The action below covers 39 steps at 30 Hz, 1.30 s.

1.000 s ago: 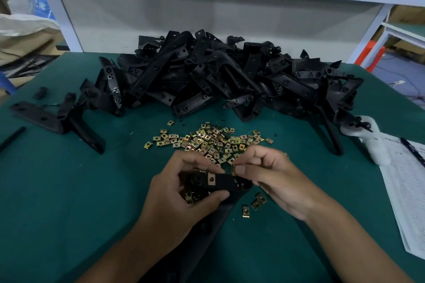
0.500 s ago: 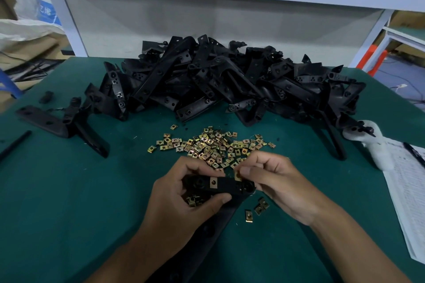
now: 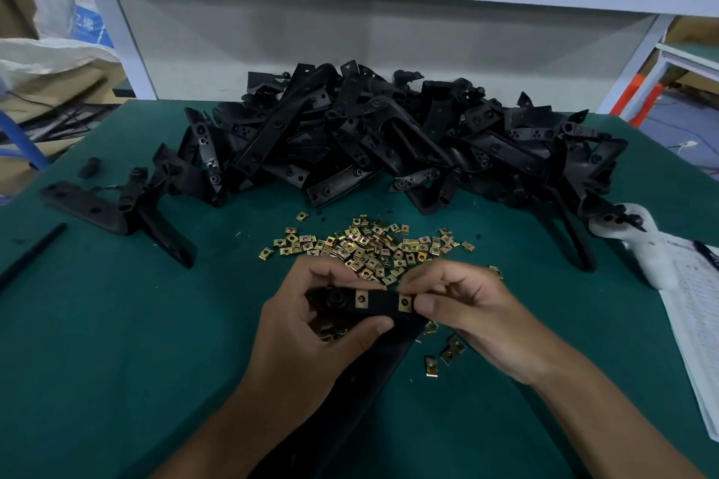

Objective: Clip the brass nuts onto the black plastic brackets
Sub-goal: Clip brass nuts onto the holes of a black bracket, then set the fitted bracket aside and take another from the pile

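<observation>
Left hand [image 3: 311, 317] curled round bracket [image 3: 379, 303], one nut [image 3: 361, 299] clipped mid-bar; right hand [image 3: 467, 313] pinching second nut [image 3: 405, 303] at bracket's end. Loose nuts [image 3: 369, 245] just beyond both.

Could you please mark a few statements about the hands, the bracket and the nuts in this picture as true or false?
1. The left hand grips the bracket. True.
2. The bracket carries no nuts. False: two nuts sit on it, one near the middle, one at the right hand.
3. The loose nuts lie between the hands and the bracket pile. True.
4. The table is red. False: it is green.
5. Papers lie at the table's left edge. False: they lie at the right.
</observation>
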Available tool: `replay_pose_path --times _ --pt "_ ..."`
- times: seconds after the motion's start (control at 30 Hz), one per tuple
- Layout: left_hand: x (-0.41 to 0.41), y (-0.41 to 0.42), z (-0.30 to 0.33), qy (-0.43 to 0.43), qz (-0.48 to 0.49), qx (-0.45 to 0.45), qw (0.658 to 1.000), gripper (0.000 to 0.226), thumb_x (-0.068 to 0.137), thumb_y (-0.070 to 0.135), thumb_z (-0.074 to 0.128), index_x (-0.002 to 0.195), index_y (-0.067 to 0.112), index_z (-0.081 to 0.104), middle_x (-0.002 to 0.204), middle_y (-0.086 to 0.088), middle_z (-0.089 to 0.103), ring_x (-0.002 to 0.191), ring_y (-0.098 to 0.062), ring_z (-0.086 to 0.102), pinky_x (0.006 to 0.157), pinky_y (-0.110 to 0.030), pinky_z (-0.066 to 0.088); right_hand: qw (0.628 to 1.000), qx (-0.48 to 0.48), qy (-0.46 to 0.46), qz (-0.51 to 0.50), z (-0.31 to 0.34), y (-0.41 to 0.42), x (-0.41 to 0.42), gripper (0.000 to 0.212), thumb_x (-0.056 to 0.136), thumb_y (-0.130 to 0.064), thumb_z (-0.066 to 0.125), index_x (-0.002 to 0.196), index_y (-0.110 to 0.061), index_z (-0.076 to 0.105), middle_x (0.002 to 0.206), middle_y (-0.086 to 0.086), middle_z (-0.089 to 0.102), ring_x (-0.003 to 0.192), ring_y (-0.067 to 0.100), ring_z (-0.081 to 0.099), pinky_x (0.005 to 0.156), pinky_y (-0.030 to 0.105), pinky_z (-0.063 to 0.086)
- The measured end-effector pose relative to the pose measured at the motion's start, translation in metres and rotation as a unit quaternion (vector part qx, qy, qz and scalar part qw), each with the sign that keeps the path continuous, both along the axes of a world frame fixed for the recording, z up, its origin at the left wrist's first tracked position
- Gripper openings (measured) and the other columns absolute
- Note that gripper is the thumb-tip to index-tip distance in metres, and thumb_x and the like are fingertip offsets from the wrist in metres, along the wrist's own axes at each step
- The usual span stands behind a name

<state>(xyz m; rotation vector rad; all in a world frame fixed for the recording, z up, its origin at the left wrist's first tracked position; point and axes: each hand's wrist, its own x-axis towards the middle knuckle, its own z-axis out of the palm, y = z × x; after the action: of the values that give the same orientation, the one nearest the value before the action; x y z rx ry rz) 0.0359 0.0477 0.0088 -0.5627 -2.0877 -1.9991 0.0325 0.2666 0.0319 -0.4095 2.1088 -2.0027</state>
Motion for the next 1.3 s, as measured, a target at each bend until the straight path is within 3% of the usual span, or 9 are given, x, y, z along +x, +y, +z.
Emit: replay_pose_path --times 0.17,0.37,0.5,0.63,0.8,1.0,1.1,1.2,1.3 --pt "-0.002 0.002 -0.001 -0.007 0.015 0.02 1.0 0.041 0.069 0.039 0.087 0.101 0.043 0.06 0.105 0.006 0.076 0.099 -0.013 0.073 0.08 -0.019 0.057 1.0 0.015 0.019 0.011 0.003 -0.001 0.002 0.029 0.08 -0.009 0.082 0.102 -0.026 0.074 0.093 -0.004 0.074 0.086 0.009 0.067 0.075 0.019 0.053" --pt "0.0 0.003 0.002 -0.063 -0.001 0.026 0.998 0.038 0.065 0.047 0.088 0.097 0.036 0.071 0.1 0.005 0.076 0.087 -0.011 0.074 0.073 -0.017 0.057 0.998 0.022 0.044 -0.033 0.016 0.002 0.008 0.027 0.077 -0.012 0.083 0.098 -0.029 0.076 0.085 0.001 0.075 0.08 0.011 0.07 0.071 0.02 0.054" --pt "0.01 0.005 0.013 -0.082 -0.001 0.012 0.997 0.029 0.064 0.035 0.091 0.089 0.033 0.075 0.095 0.007 0.077 0.079 -0.011 0.073 0.064 -0.019 0.056 0.998 0.038 0.043 -0.033 0.035 0.008 0.018 0.022 0.08 -0.015 0.082 0.1 -0.021 0.075 0.092 0.006 0.076 0.085 0.015 0.07 0.076 0.024 0.054" --pt "0.027 0.005 0.037 0.061 0.022 -0.128 0.99 0.03 0.068 0.053 0.084 0.094 0.043 0.072 0.118 0.024 0.07 0.109 0.0 0.067 0.083 -0.024 0.057 0.959 0.206 0.179 -0.081 0.062 0.023 0.054 0.027 0.081 -0.047 0.081 0.105 -0.04 0.074 0.119 -0.006 0.065 0.102 0.015 0.061 0.082 0.022 0.046" --pt "0.062 0.055 0.075 0.25 -0.03 -0.209 0.945 0.023 0.079 0.061 0.065 0.093 0.044 0.069 0.13 0.025 0.061 0.124 0.009 0.051 0.096 -0.001 0.034 0.909 0.252 0.246 -0.224 0.082 0.06 0.149 0.024 0.084 -0.056 0.074 0.106 -0.047 0.07 0.129 -0.015 0.055 0.123 0.013 0.054 0.09 0.014 0.041" --pt "0.114 0.167 0.085 0.283 -0.164 -0.169 0.93 0.021 0.077 0.06 0.075 0.09 0.045 0.069 0.138 0.021 0.055 0.127 -0.005 0.047 0.111 -0.027 0.031 0.853 0.278 0.208 -0.391 0.082 0.121 0.268 0.028 0.083 -0.028 0.079 0.105 -0.042 0.069 0.12 -0.015 0.055 0.121 0.017 0.056 0.097 0.023 0.043" --pt "0.144 0.219 0.082 0.284 -0.238 -0.144 0.917 0.023 0.077 0.06 0.067 0.091 0.042 0.072 0.138 0.021 0.054 0.129 -0.008 0.046 0.11 -0.046 0.037 0.815 0.303 0.185 -0.459 0.083 0.148 0.324 0.023 0.084 -0.029 0.078 0.105 -0.032 0.072 0.118 -0.013 0.058 0.12 0.017 0.057 0.101 0.021 0.041" --pt "0.176 0.263 0.079 0.288 -0.285 -0.132 0.905 0.024 0.078 0.058 0.065 0.092 0.04 0.071 0.139 0.02 0.052 0.13 -0.005 0.043 0.108 -0.046 0.037 0.779 0.323 0.157 -0.514 0.084 0.167 0.373 0.022 0.086 -0.037 0.076 0.108 -0.035 0.071 0.119 -0.012 0.059 0.119 0.016 0.058 0.096 0.018 0.042" --pt "0.203 0.297 0.08 0.299 -0.307 -0.116 0.896 0.025 0.078 0.053 0.067 0.094 0.035 0.072 0.134 0.015 0.057 0.127 -0.002 0.043 0.105 -0.057 0.042 0.746 0.338 0.136 -0.558 0.08 0.181 0.406 0.021 0.087 -0.04 0.073 0.107 -0.038 0.07 0.12 -0.011 0.058 0.12 0.015 0.057 0.096 0.016 0.041"
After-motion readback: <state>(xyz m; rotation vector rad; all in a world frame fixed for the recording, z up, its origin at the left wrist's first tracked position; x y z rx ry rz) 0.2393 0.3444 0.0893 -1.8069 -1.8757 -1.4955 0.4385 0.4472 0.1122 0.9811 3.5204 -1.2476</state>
